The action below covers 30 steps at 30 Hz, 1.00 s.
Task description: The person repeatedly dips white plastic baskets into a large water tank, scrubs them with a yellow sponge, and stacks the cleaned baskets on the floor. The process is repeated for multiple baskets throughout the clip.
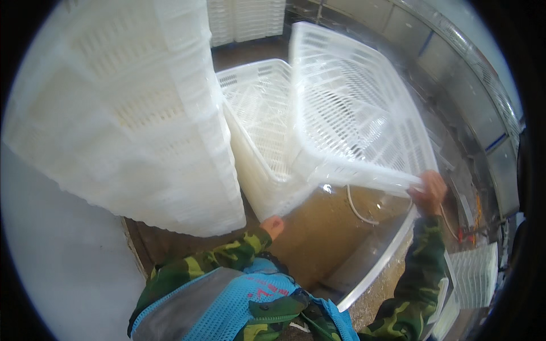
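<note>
A white perforated plastic crate [352, 102] is tilted in front of me, its open side showing. My right hand [430, 192] is closed on its near right rim. At its left, partly behind it, is a second white slatted crate [256, 153], with a deep wall facing me. My left hand [273, 225] is low beside the near bottom corner of that second crate. Its fingers are curled in, and I see nothing in them. Whether it touches the crate wall I cannot make out.
A tall stack of white crates [148, 113] rises close on my left, with another stack [247, 20] at the back. A white hose [361, 211] lies on the wet brown floor [324, 244]. A pale-rimmed edge [381, 261] and more white crates [478, 275] stand right. Metal panels [449, 68] line the far right.
</note>
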Available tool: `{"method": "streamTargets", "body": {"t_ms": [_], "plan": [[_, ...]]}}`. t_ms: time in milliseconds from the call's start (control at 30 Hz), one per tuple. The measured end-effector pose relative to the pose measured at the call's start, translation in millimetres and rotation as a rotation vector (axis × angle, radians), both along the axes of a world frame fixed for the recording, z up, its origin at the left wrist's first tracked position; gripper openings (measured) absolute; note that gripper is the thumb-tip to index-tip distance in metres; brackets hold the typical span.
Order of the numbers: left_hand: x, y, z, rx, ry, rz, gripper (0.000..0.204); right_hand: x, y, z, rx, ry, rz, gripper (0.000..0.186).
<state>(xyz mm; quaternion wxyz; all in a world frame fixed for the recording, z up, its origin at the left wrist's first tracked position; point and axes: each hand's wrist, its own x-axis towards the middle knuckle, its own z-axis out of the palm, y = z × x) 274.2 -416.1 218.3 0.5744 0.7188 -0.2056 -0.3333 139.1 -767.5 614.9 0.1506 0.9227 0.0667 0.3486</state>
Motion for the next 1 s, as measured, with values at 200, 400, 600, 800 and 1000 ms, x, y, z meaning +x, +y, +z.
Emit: {"method": "streamTargets", "body": {"t_ms": [200, 400, 600, 800, 1000], "plan": [[25, 53, -9, -0.005, 0.259, 0.241, 0.016, 160, -14, -105, 0.134, 0.299, 0.063, 0.041], [19, 53, 182, -0.13, -0.467, 0.545, 0.044, 196, -19, -84, 0.179, 0.305, 0.02, 0.038], [87, 6, 261, -0.179, -1.027, 0.522, 0.071, 197, -25, -111, 0.194, 0.312, -0.157, 0.042], [106, -16, 238, -0.081, -1.095, 0.405, 0.034, 230, -24, -121, 0.205, 0.348, -0.102, 0.041], [110, -33, 209, -0.098, -1.161, 0.466, 0.027, 215, -42, -140, 0.312, 0.331, -0.108, 0.036]]}}
